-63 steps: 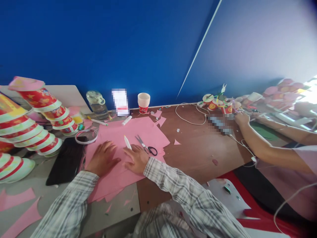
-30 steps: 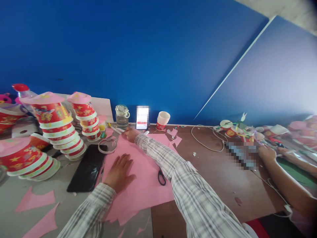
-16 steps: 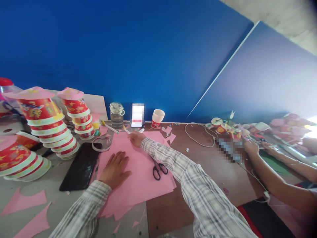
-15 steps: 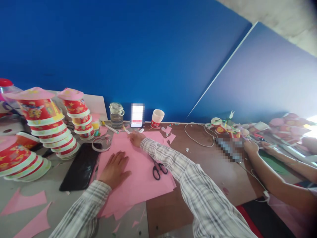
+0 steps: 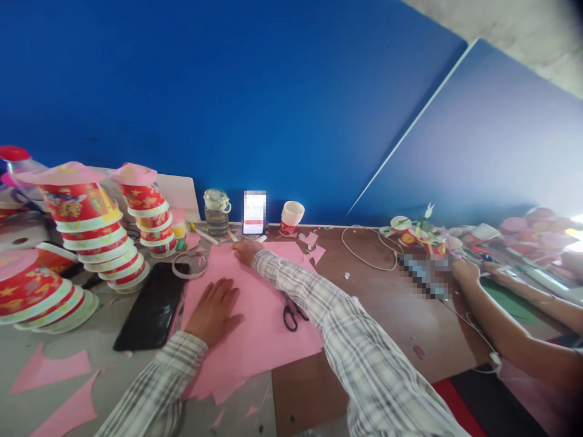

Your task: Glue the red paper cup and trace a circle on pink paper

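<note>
A large pink paper sheet [image 5: 255,328] lies on the table in front of me. My left hand [image 5: 214,309] rests flat on it, fingers spread. My right hand [image 5: 246,250] is stretched out to the sheet's far edge, fingers curled around a thin white pen [image 5: 232,235] whose tip points toward a glass jar [image 5: 217,212]. Black-handled scissors [image 5: 291,312] lie on the sheet, partly under my right sleeve. A white glue stick [image 5: 262,238] lies just right of my right hand.
Stacks of red paper cups [image 5: 86,237] crowd the left, with a black phone [image 5: 152,306] and a tape ring [image 5: 189,265] beside them. A standing phone [image 5: 254,212] and a cup [image 5: 290,217] line the wall. Another person's arm [image 5: 492,315] works at right near a white cable [image 5: 364,252].
My right hand went from beside my left hand out to the sheet's far edge with the pen. In the last half second both hands barely moved.
</note>
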A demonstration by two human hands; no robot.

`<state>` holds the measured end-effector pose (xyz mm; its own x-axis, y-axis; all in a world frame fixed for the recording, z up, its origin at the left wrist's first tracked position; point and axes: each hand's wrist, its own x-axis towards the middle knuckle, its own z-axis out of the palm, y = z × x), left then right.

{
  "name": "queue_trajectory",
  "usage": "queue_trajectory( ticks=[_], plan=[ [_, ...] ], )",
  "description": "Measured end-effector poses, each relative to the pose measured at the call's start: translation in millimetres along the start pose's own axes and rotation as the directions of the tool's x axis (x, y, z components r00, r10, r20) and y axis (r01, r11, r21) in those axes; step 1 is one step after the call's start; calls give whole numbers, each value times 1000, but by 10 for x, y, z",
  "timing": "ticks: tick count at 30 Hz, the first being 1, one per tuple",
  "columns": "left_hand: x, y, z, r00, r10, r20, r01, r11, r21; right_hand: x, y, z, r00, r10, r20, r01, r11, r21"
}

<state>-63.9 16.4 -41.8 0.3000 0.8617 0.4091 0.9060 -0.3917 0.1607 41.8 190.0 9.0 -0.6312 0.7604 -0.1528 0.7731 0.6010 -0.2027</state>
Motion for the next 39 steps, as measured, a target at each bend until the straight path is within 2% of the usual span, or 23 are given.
queue_trajectory(
  ticks=[8,14,20,26,30,34,39],
  plan=[
    [-8,-12,24,1000,-24,14,23,1000,3,98,-109,-96,1000,18,-12,-18,1000,-2],
    [-9,-14,28,1000,7,-30,-6,1000,20,-50,-108,-147,996,9,-91,-7,1000,17],
    [5,-24,25,999,-6,35,5,1000,27,-510,89,-122,984,19,-179,-10,999,48],
    [27,-28,28,999,-10,50,8,1000,30,-1253,155,144,976,-75,-204,88,994,57],
    [36,-39,33,997,5,80,-8,999,42,-1523,274,275,976,-40,-216,57,996,71],
    [47,-32,13,995,-36,93,34,999,17,-1488,548,244,972,71,-224,-54,995,81],
    [39,-28,-20,997,-15,70,17,999,-30,-1163,821,75,975,137,-177,-131,990,46]
  ],
)
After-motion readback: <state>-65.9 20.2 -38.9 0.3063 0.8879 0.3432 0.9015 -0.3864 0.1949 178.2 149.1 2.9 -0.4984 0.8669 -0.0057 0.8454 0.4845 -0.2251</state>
